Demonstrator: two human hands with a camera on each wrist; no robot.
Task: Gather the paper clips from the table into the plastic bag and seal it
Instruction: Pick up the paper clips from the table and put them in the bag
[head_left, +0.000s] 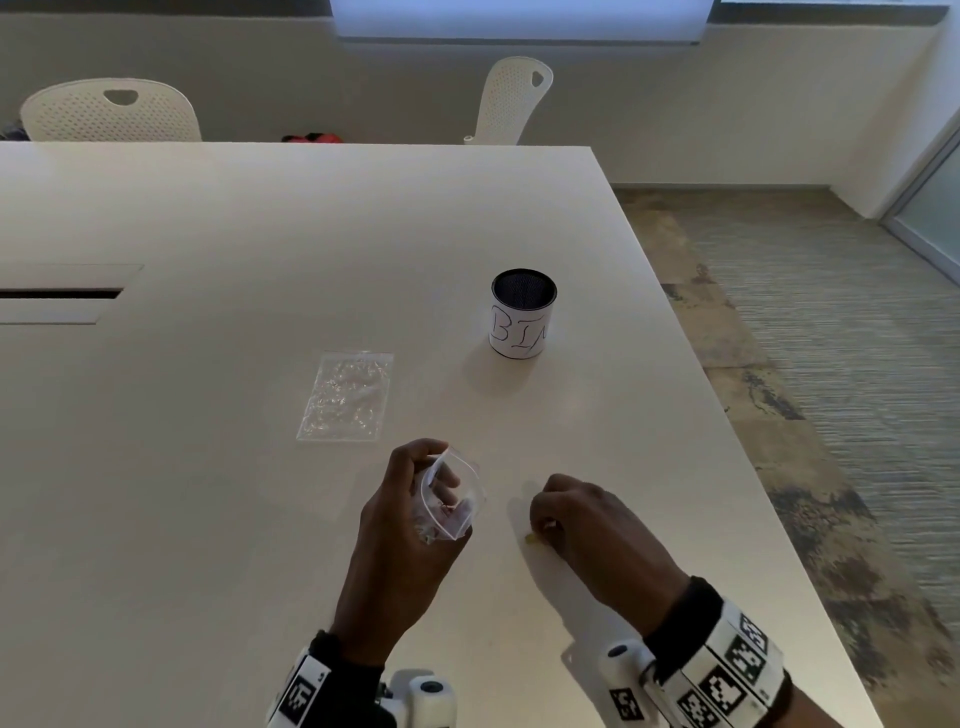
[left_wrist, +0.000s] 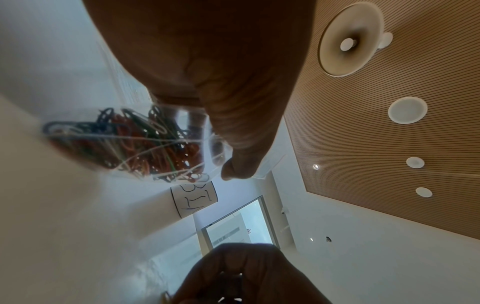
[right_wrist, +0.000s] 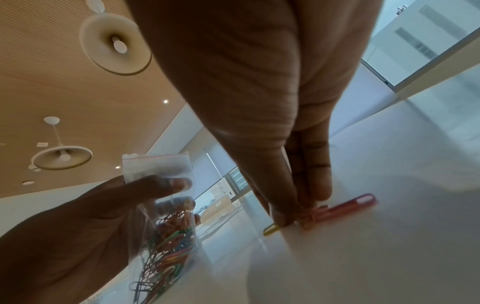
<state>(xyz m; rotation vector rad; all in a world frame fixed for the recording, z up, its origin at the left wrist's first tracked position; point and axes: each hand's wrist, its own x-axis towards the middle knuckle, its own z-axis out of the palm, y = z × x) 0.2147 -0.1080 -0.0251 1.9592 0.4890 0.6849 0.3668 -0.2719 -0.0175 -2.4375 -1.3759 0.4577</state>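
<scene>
My left hand (head_left: 415, 499) grips a small clear zip bag (head_left: 451, 493) with its mouth held wide; several coloured paper clips (left_wrist: 135, 144) lie in its bottom, the same bag (right_wrist: 166, 226) showing in the right wrist view. Just to its right, my right hand (head_left: 550, 519) is down on the white table (head_left: 260, 234), its thumb and fingers pinching red paper clips (right_wrist: 345, 205) against the surface. A yellow paper clip (right_wrist: 270, 230) pokes out from under the thumb, the same yellow clip (head_left: 531, 539) showing beside the hand in the head view.
A second clear plastic bag (head_left: 345, 397) lies flat beyond my left hand. A black mesh cup (head_left: 522, 314) with a hand-lettered white label stands further back right. The table's right edge (head_left: 727, 415) runs close to my right hand. Two white chairs (head_left: 111, 111) stand at the far side.
</scene>
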